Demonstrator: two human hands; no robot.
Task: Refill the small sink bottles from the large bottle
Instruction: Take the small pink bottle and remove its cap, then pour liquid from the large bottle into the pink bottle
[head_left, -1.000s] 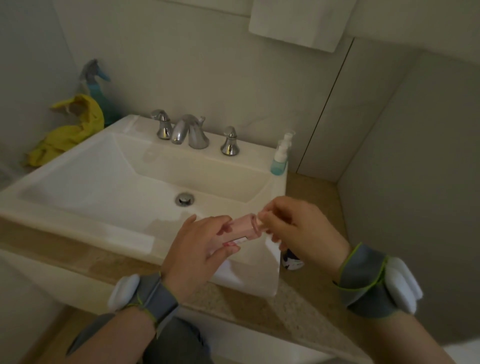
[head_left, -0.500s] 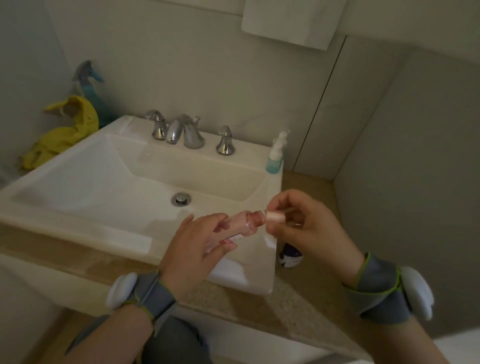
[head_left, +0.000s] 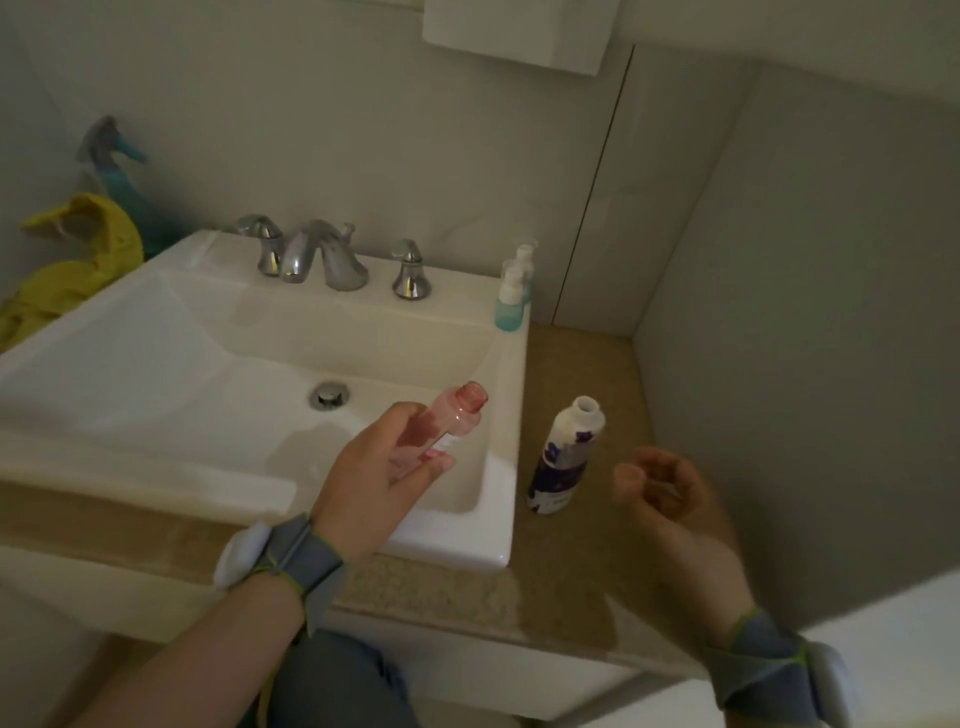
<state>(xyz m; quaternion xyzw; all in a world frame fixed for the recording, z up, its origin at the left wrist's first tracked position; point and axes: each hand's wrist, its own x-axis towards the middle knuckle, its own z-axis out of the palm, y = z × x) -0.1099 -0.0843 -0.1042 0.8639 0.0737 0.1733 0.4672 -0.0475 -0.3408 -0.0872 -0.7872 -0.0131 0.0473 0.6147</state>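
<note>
Over the right front part of the white sink (head_left: 511, 384), the left hand (head_left: 379, 478) holds a small pink bottle (head_left: 447, 421). The forearm comes up from the lower left, the wrist wrapped in a grey band (head_left: 298, 558), and the back of the hand faces the camera. Fingers and thumb curl round the lower half of the bottle, with the thumb tip pressed against its side. The bottle is tilted, its uncapped neck pointing up and to the right, above the basin and just inside the right rim.

To the right, the right hand (head_left: 670, 493) hangs above the beige counter (head_left: 582, 571), apart from everything on it. Its forearm rises from the lower right corner, also with a grey band (head_left: 763, 670) at the wrist. The fingers are curled inward toward the palm, but the hand is blurred and I cannot tell whether it pinches anything.

Between the two hands, the large white bottle (head_left: 563, 457) with a purple pattern stands on the counter just beside the sink's right wall, its mouth open. Two small blue pump bottles (head_left: 511, 296) stand close together at the sink's back right corner. A chrome faucet (head_left: 322, 254) sits at the back of the basin, with the drain (head_left: 328, 395) below it. A yellow cloth (head_left: 78, 260) and a spray bottle (head_left: 111, 156) lie to the far left.
</note>
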